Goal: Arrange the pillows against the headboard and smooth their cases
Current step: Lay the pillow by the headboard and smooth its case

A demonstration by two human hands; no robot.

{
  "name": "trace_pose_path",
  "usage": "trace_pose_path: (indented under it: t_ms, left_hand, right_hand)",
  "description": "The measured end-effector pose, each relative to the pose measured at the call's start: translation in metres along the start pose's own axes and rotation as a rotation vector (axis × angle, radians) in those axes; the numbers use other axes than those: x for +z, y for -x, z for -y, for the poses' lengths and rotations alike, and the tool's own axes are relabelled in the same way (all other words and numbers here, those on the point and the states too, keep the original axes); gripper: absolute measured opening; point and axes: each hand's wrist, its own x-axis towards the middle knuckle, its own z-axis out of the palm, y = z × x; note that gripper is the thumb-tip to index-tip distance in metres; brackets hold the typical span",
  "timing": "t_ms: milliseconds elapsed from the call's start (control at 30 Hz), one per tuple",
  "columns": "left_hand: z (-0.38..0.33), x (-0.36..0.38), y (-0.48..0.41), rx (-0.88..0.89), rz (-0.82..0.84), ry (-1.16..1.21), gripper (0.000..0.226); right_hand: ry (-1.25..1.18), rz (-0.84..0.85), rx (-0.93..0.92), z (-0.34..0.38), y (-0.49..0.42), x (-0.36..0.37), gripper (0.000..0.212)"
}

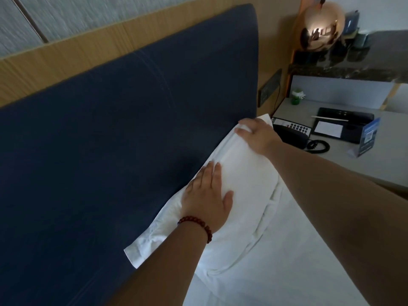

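Observation:
A white pillow (240, 173) leans against the dark blue padded headboard (123, 120), on the white sheet of the bed (276, 261). My left hand (207, 195), with a red bead bracelet at the wrist, lies flat on the pillow's middle, fingers straight and pointing up at the headboard. My right hand (257, 135) rests on the pillow's far upper corner, fingers bent over its top edge; whether they pinch the case I cannot tell. The pillowcase's near flap (141, 250) is wrinkled against the headboard.
A bedside table (379, 171) stands to the right with a black telephone (293, 134), a dark notepad holder (340, 127), a blue card stand (368, 138) and a small green object (297, 97). A copper globe lamp (321, 25) hangs above. Wood panelling (66, 60) borders the headboard.

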Motion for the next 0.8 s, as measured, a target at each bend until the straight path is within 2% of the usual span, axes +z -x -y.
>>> trace_pose_path:
  t_ms: [67,167,300,400,500,667,800]
  left_hand:
    - [0.001,0.0,0.0,0.0,0.016,-0.004,0.08]
    - [0.003,-0.003,0.001,-0.014,0.044,0.013,0.077]
    - [0.005,-0.015,0.005,-0.017,0.081,0.082,0.074]
    - [0.007,-0.023,0.024,-0.062,0.09,0.063,0.074]
    - [0.017,-0.019,0.054,-0.053,0.003,0.02,0.073]
    - [0.04,-0.003,0.092,0.105,-0.045,-0.026,0.066]
    - [0.044,0.009,0.111,0.271,-0.06,-0.006,0.061]
  right_hand:
    - [-0.077,0.005,0.172,0.001,-0.005,-0.001,0.056]
    - [-0.118,-0.086,0.356,-0.001,-0.001,-0.005,0.072]
    - [-0.123,-0.251,0.148,0.005,0.048,0.012,0.059]
    - [-0.124,-0.229,0.082,0.013,0.1,0.043,0.059]
    - [-0.106,-0.187,0.105,0.015,0.143,0.071,0.06]
    - [-0.18,-0.139,0.237,0.007,0.197,0.103,0.062]
    - [-0.026,-0.091,0.321,-0.004,0.248,0.121,0.074]
